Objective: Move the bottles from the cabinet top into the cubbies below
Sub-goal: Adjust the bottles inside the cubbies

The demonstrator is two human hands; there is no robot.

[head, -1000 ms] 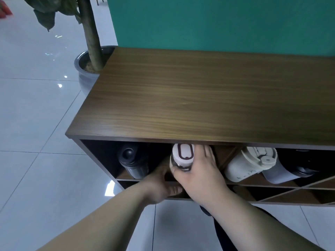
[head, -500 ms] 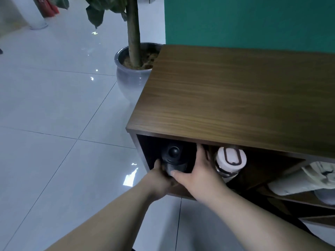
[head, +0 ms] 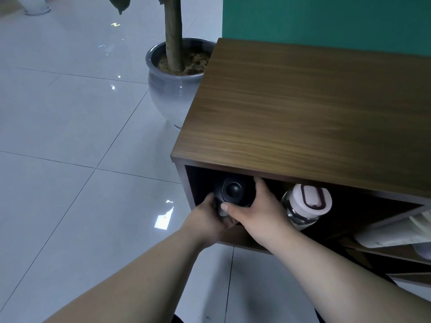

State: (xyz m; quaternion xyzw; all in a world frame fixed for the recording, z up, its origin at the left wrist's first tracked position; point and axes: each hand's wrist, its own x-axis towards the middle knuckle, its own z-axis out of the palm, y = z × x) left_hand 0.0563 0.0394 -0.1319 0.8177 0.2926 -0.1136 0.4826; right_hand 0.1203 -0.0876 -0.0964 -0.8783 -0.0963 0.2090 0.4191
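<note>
A black bottle (head: 234,191) lies on its side in the leftmost cubby under the wooden cabinet top (head: 303,117), its cap facing me. My left hand (head: 210,216) grips it from the lower left. My right hand (head: 258,212) wraps around its right side, thumb under the cap. One cubby to the right lies a clear bottle with a pale pink lid (head: 307,203), untouched. A white bottle (head: 396,231) lies in the cubby further right, partly cut off by the frame edge. No bottle stands on the cabinet top.
A grey ceramic pot (head: 171,89) with a tree trunk stands on the floor against the cabinet's left side. A teal wall (head: 326,19) rises behind the cabinet. Glossy pale floor tiles (head: 70,159) spread to the left.
Both hands left the pink-lidded bottle and shifted left to the black bottle in the end cubby. The view panned left with them.
</note>
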